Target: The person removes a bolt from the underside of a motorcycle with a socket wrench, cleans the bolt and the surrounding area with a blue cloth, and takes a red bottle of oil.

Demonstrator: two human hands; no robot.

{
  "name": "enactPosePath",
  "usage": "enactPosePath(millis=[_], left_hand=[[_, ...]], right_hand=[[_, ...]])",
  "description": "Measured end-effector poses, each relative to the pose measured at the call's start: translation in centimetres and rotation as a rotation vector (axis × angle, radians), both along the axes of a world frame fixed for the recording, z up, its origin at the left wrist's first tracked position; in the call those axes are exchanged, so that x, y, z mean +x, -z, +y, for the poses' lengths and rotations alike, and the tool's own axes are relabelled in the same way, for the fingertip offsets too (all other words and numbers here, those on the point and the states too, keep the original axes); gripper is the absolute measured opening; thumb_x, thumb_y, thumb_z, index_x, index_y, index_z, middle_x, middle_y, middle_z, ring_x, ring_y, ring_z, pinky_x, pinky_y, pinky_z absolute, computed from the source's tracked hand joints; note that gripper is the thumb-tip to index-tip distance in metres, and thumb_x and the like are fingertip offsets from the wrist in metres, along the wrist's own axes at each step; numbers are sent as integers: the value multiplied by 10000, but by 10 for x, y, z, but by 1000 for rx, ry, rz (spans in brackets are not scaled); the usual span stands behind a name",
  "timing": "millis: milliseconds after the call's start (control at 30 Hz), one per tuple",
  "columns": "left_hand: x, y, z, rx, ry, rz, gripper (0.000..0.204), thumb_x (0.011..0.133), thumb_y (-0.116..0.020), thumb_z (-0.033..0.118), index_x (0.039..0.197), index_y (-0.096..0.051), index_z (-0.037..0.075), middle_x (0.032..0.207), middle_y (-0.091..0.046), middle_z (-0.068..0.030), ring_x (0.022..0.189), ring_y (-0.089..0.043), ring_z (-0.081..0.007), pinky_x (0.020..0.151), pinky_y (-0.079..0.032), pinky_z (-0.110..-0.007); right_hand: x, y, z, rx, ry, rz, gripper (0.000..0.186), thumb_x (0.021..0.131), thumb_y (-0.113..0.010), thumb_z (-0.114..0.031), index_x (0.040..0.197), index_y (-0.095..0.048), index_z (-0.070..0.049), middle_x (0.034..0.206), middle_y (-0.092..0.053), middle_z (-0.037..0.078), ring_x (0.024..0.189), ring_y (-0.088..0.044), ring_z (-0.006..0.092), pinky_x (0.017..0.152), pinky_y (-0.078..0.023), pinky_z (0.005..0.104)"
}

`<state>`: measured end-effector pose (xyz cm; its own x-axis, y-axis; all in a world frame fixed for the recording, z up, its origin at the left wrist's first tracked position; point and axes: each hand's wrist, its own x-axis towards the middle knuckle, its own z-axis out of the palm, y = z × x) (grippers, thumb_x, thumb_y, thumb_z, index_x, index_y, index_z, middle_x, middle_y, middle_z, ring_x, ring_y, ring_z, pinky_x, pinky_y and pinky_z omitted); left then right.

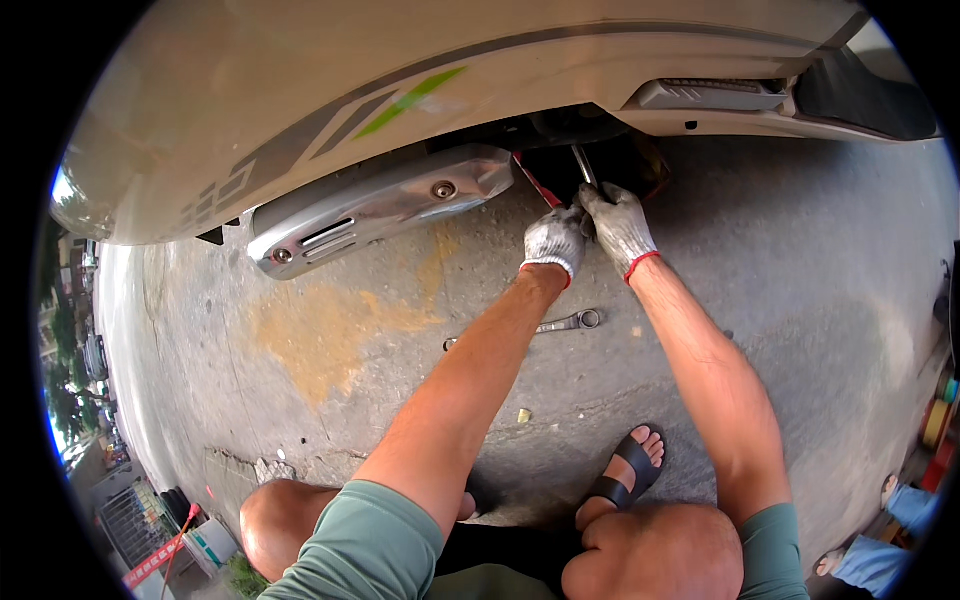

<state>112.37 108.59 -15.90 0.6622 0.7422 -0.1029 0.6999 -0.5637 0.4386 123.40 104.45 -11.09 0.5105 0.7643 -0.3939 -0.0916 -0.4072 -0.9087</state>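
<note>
Under the cream vehicle body (pixel 450 55), with its grey and green decals, my left hand (pixel 553 235) and my right hand (pixel 617 222), both in grimy white knitted gloves, are closed close together. My right hand is around a silver metal rod (pixel 583 162) that reaches up into the dark underside. My left hand grips at the rod's lower end; what exactly is in its fingers is hidden. A red-edged dark object (pixel 533 178) lies just behind them. Left of my hands is a polished silver slotted cover (pixel 370 210). A combination wrench (pixel 572 321) lies on the concrete below, partly behind my left forearm.
The concrete ground (pixel 300 400) has a tan stain. My bent knees and sandalled foot (pixel 633 467) are at the bottom. Another person's jeans and feet (pixel 880 560) show at the lower right, with coloured items behind. A railing (pixel 145 525) and boxes stand at the far lower left.
</note>
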Motion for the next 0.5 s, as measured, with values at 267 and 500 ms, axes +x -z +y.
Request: enactPosePath(millis=[267, 500], left_hand=[[0, -5, 1, -68, -79, 25, 252, 890, -571, 258, 1097, -638, 130, 1041, -691, -154, 988, -659, -346, 819, -536, -454], [-5, -7, 17, -52, -141, -3, 249, 902, -565, 257, 1106, -622, 128, 1086, -684, -161, 1010, -653, -360, 833, -531, -464]], right_hand=[[2, 5, 1, 4, -16, -10, 333, 927, -624, -319, 885, -672, 8, 689, -631, 95, 635, -579, 189, 610, -453, 356], [-2, -8, 1, 16, -33, -24, 339, 929, -617, -322, 843, -668, 1, 644, -625, 87, 595, -579, 185, 571, -442, 351]])
